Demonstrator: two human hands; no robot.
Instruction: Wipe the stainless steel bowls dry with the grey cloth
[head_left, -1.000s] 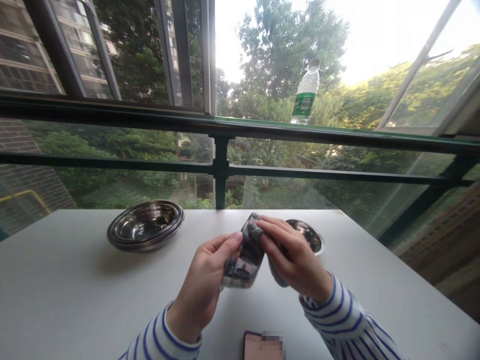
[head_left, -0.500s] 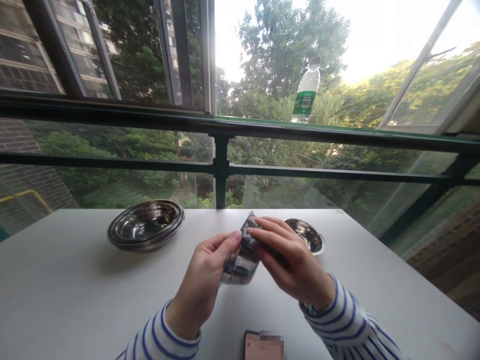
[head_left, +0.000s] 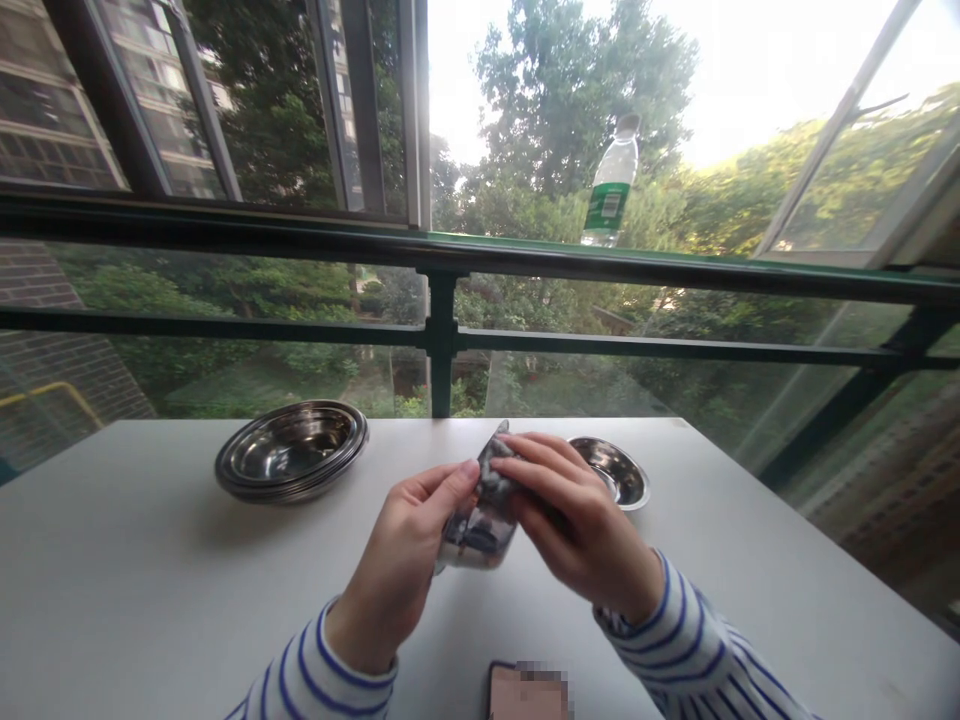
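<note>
Above the middle of the white table (head_left: 187, 600), both hands are on a small see-through plastic packet (head_left: 487, 545) with dark pieces showing inside and a grey, crumpled upper part. My left hand (head_left: 405, 550) pinches its left edge between thumb and fingers. My right hand (head_left: 585, 520) lies closed over the packet's upper right side, fingertips pressed on the grey part. What exactly the packet contains cannot be made out. Partly behind my right hand, a single shallow metal bowl (head_left: 626, 470) stands on the table.
A stack of metal bowls (head_left: 292, 455) stands at the back left. Near the front edge lies a phone (head_left: 525, 695), partly cut off. Behind the table runs a dark green railing (head_left: 300, 240), with a clear green-labelled bottle (head_left: 611, 190) standing on it.
Both hands and the packet have shifted very slightly left. The grip on the packet looks the same.
</note>
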